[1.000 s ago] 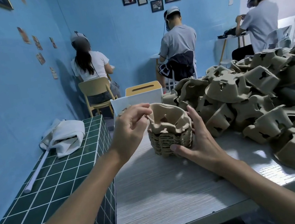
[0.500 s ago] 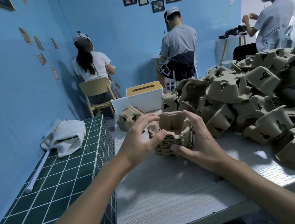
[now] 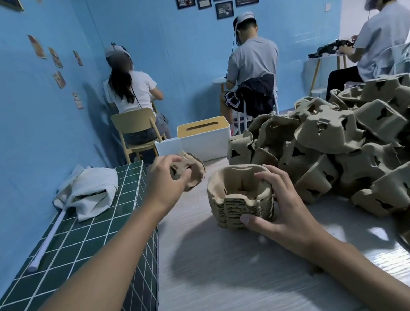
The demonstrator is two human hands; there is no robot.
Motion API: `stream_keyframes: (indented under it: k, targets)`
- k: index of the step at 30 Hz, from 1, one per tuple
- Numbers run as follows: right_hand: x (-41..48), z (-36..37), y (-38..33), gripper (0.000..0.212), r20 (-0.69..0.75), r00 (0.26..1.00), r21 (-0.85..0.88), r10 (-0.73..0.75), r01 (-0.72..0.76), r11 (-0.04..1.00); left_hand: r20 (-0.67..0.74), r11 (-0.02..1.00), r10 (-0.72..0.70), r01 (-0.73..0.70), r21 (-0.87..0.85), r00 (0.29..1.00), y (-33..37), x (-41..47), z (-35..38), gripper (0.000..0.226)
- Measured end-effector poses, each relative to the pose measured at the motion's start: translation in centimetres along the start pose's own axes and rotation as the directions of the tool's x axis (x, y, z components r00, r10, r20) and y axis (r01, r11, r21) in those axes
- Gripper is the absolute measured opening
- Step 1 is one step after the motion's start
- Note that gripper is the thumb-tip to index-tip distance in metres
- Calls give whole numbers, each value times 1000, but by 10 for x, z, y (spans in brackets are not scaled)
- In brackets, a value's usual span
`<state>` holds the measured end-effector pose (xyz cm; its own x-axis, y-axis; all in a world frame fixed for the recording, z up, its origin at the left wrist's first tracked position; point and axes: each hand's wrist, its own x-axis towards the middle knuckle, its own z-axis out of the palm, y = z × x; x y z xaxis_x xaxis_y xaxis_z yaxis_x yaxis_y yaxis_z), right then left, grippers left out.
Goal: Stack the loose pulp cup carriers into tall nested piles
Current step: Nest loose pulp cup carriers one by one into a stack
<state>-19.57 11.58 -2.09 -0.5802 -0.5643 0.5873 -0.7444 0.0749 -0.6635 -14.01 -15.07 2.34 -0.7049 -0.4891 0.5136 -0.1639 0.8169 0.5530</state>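
A short nested pile of brown pulp cup carriers point(image 3: 236, 201) stands on the pale wooden table point(image 3: 234, 286). My right hand point(image 3: 274, 206) grips its right side, thumb at the front base and fingers over the rim. My left hand point(image 3: 167, 179) reaches to the far left of the table and closes its fingers on a loose carrier point(image 3: 192, 169) lying there. A big heap of loose carriers point(image 3: 354, 146) covers the right half of the table.
A white box with a yellow slotted lid point(image 3: 204, 139) stands at the table's far edge. To the left, a green tiled counter point(image 3: 61, 260) bears a folded white cloth point(image 3: 87, 191) and a white rod point(image 3: 47, 241). Three people sit beyond, backs turned.
My left hand left the top of the nested pile and moved left and away onto the loose carrier. My right hand stayed on the pile.
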Motion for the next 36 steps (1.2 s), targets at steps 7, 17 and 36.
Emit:
stream_keyframes:
  k: [7, 17, 36]
  targets:
    - [1, 0, 0, 73, 14, 1000, 14, 0, 0, 1000, 71, 986, -99, 88, 142, 993, -25, 45, 28, 56]
    - [3, 1, 2, 75, 23, 1000, 37, 3, -4, 999, 10, 1000, 26, -26, 12, 1000, -18, 44, 27, 59]
    - [-1, -3, -1, 59, -249, 967, -52, -60, 48, 997, 37, 630, 121, -48, -775, 992, 104, -52, -4, 37]
